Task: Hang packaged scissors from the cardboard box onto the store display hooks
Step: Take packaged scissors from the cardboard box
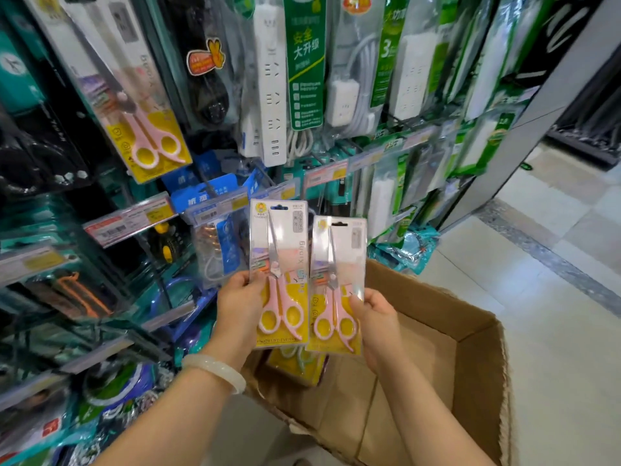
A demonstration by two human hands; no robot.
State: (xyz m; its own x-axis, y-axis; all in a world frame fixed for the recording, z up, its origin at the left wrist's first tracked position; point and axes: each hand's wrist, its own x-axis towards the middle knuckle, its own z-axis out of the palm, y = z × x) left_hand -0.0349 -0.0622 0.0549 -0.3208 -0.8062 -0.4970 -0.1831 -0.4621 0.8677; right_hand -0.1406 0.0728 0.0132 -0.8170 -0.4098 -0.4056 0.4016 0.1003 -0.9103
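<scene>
My left hand (240,306) grips a pack of pink-handled scissors (280,250) by its lower left edge and holds it upright. My right hand (374,317) grips a second, matching scissors pack (337,264) by its lower right edge, just right of the first. Both packs are above the open cardboard box (467,334), where more scissors packs (297,363) lie at the bottom. Another pink scissors pack (141,105) hangs on the display at upper left.
The display wall (302,79) carries hanging power strips, black and blue packaged goods, and price-tag rails (131,222). A tiled floor (554,297) stretches to the right of the box. A pale bangle (215,369) sits on my left wrist.
</scene>
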